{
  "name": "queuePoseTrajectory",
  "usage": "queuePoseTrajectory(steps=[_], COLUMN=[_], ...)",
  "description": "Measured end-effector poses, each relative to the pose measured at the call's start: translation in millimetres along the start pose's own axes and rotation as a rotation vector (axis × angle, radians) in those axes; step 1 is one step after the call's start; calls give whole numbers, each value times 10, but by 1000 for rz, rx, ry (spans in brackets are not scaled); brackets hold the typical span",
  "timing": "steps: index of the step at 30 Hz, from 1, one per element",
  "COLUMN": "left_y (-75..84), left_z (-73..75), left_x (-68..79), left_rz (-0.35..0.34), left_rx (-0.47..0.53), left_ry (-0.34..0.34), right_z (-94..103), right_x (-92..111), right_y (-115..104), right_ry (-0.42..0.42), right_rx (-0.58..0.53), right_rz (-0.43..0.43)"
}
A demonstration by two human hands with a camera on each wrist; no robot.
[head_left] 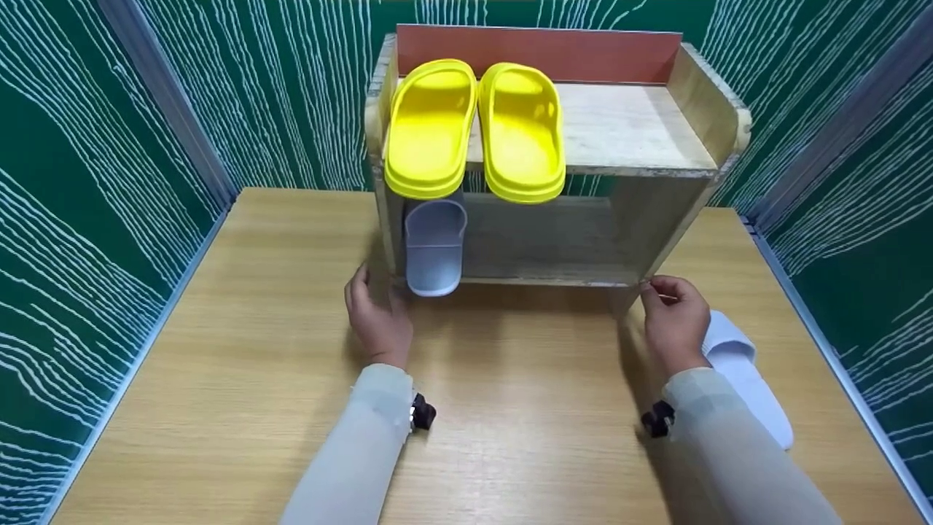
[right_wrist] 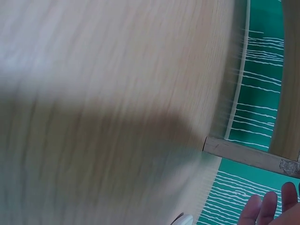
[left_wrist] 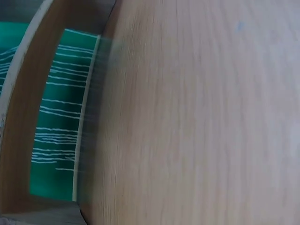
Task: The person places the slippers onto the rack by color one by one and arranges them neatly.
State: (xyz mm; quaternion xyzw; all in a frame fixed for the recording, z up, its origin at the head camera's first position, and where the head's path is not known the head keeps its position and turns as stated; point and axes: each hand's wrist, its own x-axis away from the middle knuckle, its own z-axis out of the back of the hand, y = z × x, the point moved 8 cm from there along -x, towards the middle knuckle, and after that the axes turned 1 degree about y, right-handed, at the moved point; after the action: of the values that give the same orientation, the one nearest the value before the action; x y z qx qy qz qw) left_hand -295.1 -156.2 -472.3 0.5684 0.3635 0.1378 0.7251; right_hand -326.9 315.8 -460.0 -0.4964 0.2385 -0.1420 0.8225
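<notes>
A wooden shoe rack (head_left: 641, 219) stands on the table between my hands. My left hand (head_left: 380, 324) is at the rack's lower left corner, its fingers pointing up along the outer side and its thumb beside the front edge. At the lower right corner my right hand (head_left: 674, 321) pinches the rack's edge with thumb and bent forefinger; its other fingertips (right_wrist: 268, 206) show beside the leg in the right wrist view. Two yellow slippers (head_left: 430, 138) sit side by side on the top shelf. One grey slipper (head_left: 434, 251) lies at the left of the lower shelf, its toe overhanging the front.
A white slipper (head_left: 751, 386) lies on the wooden table (head_left: 510, 437), partly covered by my right forearm. Green walls (head_left: 65, 146) with white wavy lines enclose the table on the back and both sides. A reddish-brown board (head_left: 539, 55) runs along the rack's top back.
</notes>
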Motion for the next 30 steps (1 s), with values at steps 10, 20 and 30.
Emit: queuePoseTrajectory(steps=[10, 20, 30], left_y=[-89, -180, -151], left_z=[-59, -85, -105], left_x=[-33, -32, -42], left_rz=[50, 81, 41], left_rx=[11, -41, -44], left_ry=[-70, -122, -115], right_z=[44, 166, 324], right_x=[48, 128, 266], right_y=[27, 109, 200], right_ry=[-38, -71, -132], right_rx=[-36, -75, -57], right_rz=[-32, -77, -191])
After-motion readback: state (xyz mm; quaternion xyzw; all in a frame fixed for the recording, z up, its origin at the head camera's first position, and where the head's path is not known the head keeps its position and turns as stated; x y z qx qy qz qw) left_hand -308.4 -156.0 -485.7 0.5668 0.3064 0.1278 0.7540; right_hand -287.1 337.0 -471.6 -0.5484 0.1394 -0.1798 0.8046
